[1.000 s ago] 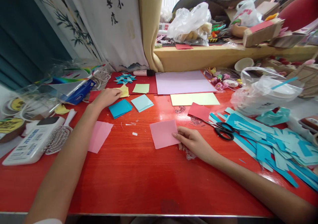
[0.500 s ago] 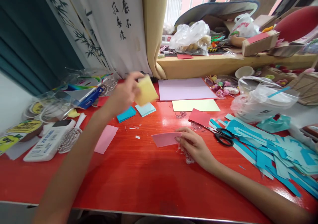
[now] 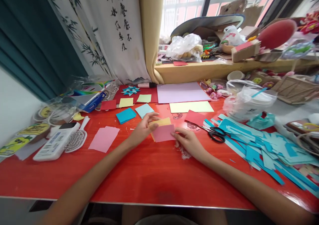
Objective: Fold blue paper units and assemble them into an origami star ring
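Observation:
Above the middle of the red table, my left hand [image 3: 143, 129] pinches a yellow-orange paper square [image 3: 163, 121]. A pink paper piece [image 3: 163, 133] overlaps its front, gripped at the right edge by my right hand [image 3: 188, 142]. The fingers of both hands are closed on the paper. Beyond them lie a blue square stack [image 3: 126, 115] and a light blue square [image 3: 144, 110]. Pink sheets [image 3: 104, 138] rest to the left of my left hand. Past my right hand are a red paper piece [image 3: 195, 117] and black-handled scissors [image 3: 216, 134].
Blue paper strips [image 3: 269, 148] heap up at the right. A lilac sheet [image 3: 180, 92] and a pale yellow sheet [image 3: 191, 107] lie at the back. A hairbrush [image 3: 77, 137] and white box [image 3: 56, 142] are at the left; a plastic bag [image 3: 249, 98] stands back right.
My left hand has come down and right with the yellow-orange square, now behind the pink paper. The pink paper faces me more upright. The view has shifted slightly.

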`<state>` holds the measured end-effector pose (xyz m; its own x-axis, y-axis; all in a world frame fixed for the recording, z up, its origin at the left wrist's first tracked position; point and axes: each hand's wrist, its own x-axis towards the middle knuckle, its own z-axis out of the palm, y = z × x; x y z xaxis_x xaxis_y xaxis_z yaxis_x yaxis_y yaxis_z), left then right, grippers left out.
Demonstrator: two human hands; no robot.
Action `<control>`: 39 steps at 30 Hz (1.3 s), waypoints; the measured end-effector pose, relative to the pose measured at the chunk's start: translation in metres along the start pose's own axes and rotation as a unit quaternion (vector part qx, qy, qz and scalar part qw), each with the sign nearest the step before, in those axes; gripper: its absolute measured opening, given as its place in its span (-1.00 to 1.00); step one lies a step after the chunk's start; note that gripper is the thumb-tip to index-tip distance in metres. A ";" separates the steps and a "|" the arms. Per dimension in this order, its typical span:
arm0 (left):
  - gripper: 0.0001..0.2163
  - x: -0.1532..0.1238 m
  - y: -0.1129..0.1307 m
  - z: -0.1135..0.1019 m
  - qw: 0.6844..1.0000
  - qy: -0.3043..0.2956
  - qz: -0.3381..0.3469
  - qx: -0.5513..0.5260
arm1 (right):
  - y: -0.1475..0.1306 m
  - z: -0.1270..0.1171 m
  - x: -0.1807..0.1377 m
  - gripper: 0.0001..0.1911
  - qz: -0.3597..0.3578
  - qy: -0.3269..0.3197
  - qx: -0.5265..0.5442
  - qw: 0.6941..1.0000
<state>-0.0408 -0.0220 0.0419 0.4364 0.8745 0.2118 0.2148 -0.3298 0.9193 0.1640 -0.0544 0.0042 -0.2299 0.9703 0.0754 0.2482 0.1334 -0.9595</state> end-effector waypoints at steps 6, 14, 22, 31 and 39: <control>-0.65 -0.002 -0.009 0.020 0.991 0.048 0.017 -0.125 | 0.002 0.002 0.000 -0.72 -0.011 0.039 0.061 0.997; -0.60 -0.005 -0.007 0.027 0.991 0.029 0.030 -0.131 | 0.000 -0.001 -0.002 -0.79 -0.008 -0.012 -0.035 0.999; -0.59 -0.011 -0.006 0.034 0.992 0.036 -0.032 -0.115 | -0.001 0.000 -0.005 -0.74 -0.005 0.001 -0.134 0.991; -0.62 -0.012 -0.017 0.045 0.995 -0.020 -0.036 -0.090 | 0.000 0.002 -0.007 -0.55 -0.019 -0.020 -0.164 0.986; -0.77 -0.013 -0.018 0.043 0.993 0.033 -0.099 -0.050 | -0.001 -0.001 -0.001 -0.76 -0.005 -0.033 -0.115 0.993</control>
<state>-0.0132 -0.0428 0.0081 0.3346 0.9414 0.0426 0.2006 -0.1154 0.9729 0.1648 -0.0552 0.0050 -0.2937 0.9541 0.0595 0.4522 0.1935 -0.8707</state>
